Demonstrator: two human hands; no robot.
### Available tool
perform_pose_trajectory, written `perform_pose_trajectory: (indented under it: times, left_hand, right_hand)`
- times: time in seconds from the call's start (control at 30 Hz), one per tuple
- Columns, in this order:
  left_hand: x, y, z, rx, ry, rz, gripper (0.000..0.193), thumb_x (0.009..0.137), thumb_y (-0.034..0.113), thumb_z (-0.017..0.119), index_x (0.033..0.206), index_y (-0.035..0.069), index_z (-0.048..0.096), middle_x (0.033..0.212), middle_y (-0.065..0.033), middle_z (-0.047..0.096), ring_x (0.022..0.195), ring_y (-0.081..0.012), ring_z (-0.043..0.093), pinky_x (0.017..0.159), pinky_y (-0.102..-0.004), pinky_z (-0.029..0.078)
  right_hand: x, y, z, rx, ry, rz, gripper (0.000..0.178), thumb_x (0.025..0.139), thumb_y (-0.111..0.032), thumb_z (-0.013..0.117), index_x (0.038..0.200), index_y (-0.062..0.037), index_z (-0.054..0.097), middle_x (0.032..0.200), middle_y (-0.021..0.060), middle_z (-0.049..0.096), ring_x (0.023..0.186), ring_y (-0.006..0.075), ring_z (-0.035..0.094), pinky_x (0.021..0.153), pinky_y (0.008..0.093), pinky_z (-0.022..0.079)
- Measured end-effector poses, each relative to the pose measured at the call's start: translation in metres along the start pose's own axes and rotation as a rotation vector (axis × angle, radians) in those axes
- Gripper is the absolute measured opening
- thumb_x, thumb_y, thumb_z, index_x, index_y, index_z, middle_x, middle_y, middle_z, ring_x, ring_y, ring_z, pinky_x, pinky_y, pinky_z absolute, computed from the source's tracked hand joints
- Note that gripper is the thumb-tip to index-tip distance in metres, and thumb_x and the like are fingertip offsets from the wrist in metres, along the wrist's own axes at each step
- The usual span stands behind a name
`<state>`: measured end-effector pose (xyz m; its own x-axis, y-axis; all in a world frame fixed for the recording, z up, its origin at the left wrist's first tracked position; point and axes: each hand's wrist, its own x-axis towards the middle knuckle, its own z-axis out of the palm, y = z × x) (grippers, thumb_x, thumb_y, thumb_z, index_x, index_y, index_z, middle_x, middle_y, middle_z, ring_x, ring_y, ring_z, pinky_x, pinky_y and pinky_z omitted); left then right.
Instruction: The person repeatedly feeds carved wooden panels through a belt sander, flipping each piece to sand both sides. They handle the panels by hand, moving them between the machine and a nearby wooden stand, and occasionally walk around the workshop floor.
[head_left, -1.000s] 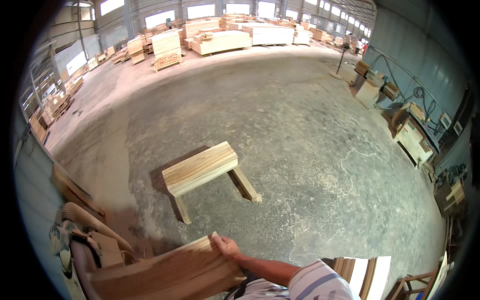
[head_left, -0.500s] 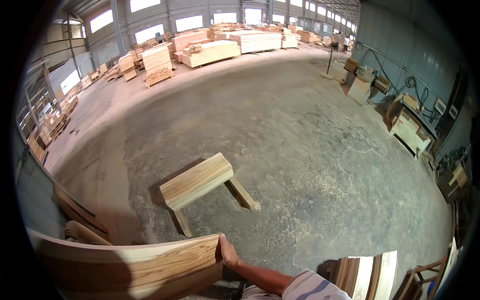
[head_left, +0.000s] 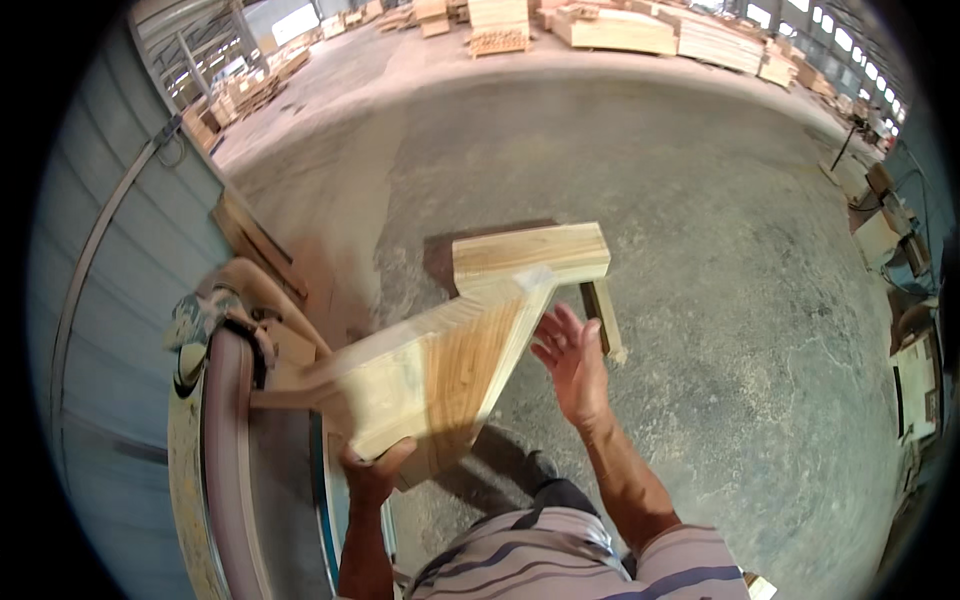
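Note:
A broad wooden panel (head_left: 455, 375), pale with a darker grained band, hangs tilted in front of me and is partly blurred. My left hand (head_left: 378, 472) grips its lower left corner, thumb on the near face. My right hand (head_left: 575, 370) is open beside the panel's right edge, fingers apart and apparently holding nothing; whether the fingertips touch the edge I cannot tell. Left of the panel stands a machine with a wide pinkish belt (head_left: 228, 470), seemingly a belt sander. Beyond the panel, a pale wooden piece (head_left: 535, 252) rests across wooden strips (head_left: 606, 325) on the floor.
A corrugated metal wall (head_left: 100, 250) runs along the left, with long boards (head_left: 258, 240) by its base. A tan hose (head_left: 285, 300) lies behind the machine. Timber stacks (head_left: 615, 32) stand far off. Machinery (head_left: 915, 385) lines the right side of the concrete floor.
The view has swung left and down, bringing the belt machine and my left hand into sight. The panel has turned from lying sideways to slanting upward. My right hand has come off its end.

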<state>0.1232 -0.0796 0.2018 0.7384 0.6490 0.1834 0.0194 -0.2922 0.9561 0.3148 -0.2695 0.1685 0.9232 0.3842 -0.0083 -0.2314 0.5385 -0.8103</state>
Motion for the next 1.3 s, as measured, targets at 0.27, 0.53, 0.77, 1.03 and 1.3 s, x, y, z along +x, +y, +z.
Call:
perform_pose_trajectory:
  times: [0.27,0.53,0.77,1.03,1.3]
  left_hand:
    - [-0.048,-0.063,-0.046,0.049,-0.083,-0.331,0.034,0.068,0.009,0.076,0.099,0.000,0.065,0.090,-0.0062,0.067,0.081,-0.0108,0.060,0.071,-0.0271,0.049]
    - [-0.071,-0.094,-0.044,0.074,-0.126,-0.391,0.035,0.070,0.007,0.075,0.102,0.000,0.063,0.093,-0.0073,0.067,0.083,-0.0116,0.060,0.073,-0.0274,0.050]
    - [-0.080,-0.120,-0.039,0.072,-0.165,-0.324,0.034,0.071,0.015,0.076,0.100,0.002,0.063,0.086,-0.0053,0.066,0.077,-0.0095,0.058,0.069,-0.0267,0.049]
    - [-0.074,-0.110,-0.033,0.161,-0.201,-0.266,0.027,0.070,0.018,0.077,0.089,0.004,0.064,0.075,-0.0040,0.064,0.069,-0.0081,0.057,0.062,-0.0259,0.048]
    - [-0.073,-0.111,-0.032,0.175,-0.224,-0.239,0.028,0.069,0.018,0.078,0.089,0.005,0.064,0.073,-0.0041,0.064,0.067,-0.0085,0.057,0.061,-0.0260,0.048]
  right_hand:
    - [-0.032,0.030,0.025,-0.015,-0.200,0.223,0.081,0.088,-0.066,0.023,0.128,0.0031,0.038,0.129,0.0164,0.044,0.119,0.0264,0.041,0.103,0.0402,0.026]
    - [-0.031,0.023,0.028,-0.149,-0.164,0.323,0.071,0.087,-0.062,0.038,0.116,0.0014,0.051,0.117,0.0180,0.054,0.109,0.0262,0.051,0.098,0.0413,0.034]
    - [-0.035,0.023,0.019,-0.158,-0.047,0.375,0.034,0.089,-0.029,0.054,0.104,0.0013,0.056,0.101,0.0124,0.062,0.097,0.0178,0.055,0.092,0.0337,0.041]
    - [-0.051,0.006,0.030,-0.886,-0.073,-0.294,0.037,0.086,-0.026,0.058,0.114,-0.0012,0.052,0.122,0.0164,0.050,0.112,0.0275,0.049,0.094,0.0409,0.040]
    - [-0.088,0.007,0.089,-1.181,-0.692,-0.783,0.043,0.071,-0.015,0.070,0.113,-0.0139,0.060,0.130,0.0118,0.044,0.120,0.0341,0.041,0.097,0.0497,0.034]
